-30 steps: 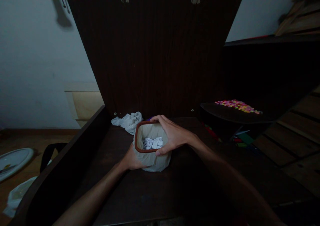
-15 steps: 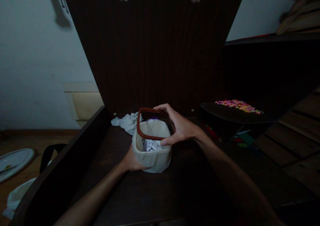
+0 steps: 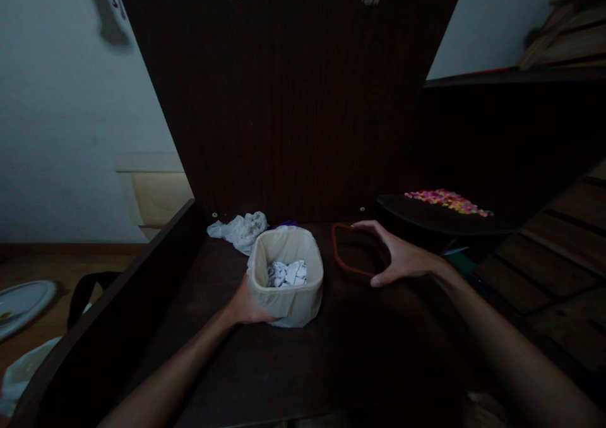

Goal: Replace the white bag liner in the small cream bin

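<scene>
A small cream bin [image 3: 288,302] lined with a pale bag stands on a dark wooden surface [image 3: 284,365]. Crumpled white paper [image 3: 286,273] lies inside it. My left hand [image 3: 246,305] grips the bin's near left side. My right hand [image 3: 402,257] holds a reddish-brown rim ring [image 3: 353,261] to the right of the bin, low over the surface. The ring is apart from the bin.
A crumpled white bag [image 3: 239,229] lies behind the bin by the dark back panel. Colourful small pieces [image 3: 447,201] sit on a dark shelf at the right. A raised dark side board [image 3: 118,314] runs along the left; a white oval lid [image 3: 21,298] lies on the floor beyond it.
My right hand lifted the reddish-brown ring off the bin's top and carried it right and down beside the bin. My left hand kept its hold on the bin.
</scene>
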The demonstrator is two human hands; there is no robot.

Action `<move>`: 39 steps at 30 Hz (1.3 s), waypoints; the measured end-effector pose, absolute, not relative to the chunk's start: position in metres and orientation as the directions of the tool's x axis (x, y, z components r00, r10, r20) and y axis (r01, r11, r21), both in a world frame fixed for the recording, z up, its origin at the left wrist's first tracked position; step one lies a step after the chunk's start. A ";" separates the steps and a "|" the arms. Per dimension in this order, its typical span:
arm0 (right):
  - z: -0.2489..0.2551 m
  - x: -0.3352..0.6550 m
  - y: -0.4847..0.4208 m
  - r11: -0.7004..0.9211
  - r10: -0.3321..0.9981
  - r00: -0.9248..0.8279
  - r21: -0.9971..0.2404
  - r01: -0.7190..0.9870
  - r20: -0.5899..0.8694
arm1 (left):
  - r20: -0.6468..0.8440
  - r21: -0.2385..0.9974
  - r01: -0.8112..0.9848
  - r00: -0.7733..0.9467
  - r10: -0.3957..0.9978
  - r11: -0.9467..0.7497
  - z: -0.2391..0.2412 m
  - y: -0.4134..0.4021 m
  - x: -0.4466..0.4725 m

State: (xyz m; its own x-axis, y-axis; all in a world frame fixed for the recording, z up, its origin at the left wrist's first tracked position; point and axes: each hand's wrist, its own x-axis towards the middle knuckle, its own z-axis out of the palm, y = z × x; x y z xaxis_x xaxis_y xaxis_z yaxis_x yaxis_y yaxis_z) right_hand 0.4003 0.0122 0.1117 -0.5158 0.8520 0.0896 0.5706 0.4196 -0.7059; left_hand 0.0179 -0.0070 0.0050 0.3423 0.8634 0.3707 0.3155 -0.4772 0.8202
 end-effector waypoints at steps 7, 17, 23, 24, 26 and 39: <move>0.055 0.429 0.011 0.267 0.890 -0.433 -0.607 0.749 -0.143 | 0.329 0.856 0.299 0.316 0.890 -0.422 0.010 -0.010 0.019; 0.034 0.428 0.015 0.265 0.864 -0.451 -0.557 0.787 -0.226 | 0.262 0.849 0.382 0.298 0.918 -0.366 0.012 -0.015 0.013; 0.037 0.434 0.018 0.259 0.862 -0.461 -0.597 0.759 -0.212 | 0.241 0.838 0.389 0.366 0.899 -0.383 0.014 -0.020 0.005; 0.038 0.434 0.018 0.276 0.870 -0.462 -0.606 0.746 -0.173 | 0.268 0.836 0.369 0.373 0.888 -0.407 0.015 -0.022 0.003; 0.042 0.431 0.018 0.315 0.891 -0.447 -0.606 0.730 -0.076 | 0.342 0.828 0.319 0.367 0.865 -0.462 0.018 -0.025 -0.001; 0.033 0.320 0.001 0.460 0.875 -0.478 -0.453 0.764 0.082 | 0.057 0.901 0.418 0.157 0.986 -0.118 0.017 -0.037 -0.036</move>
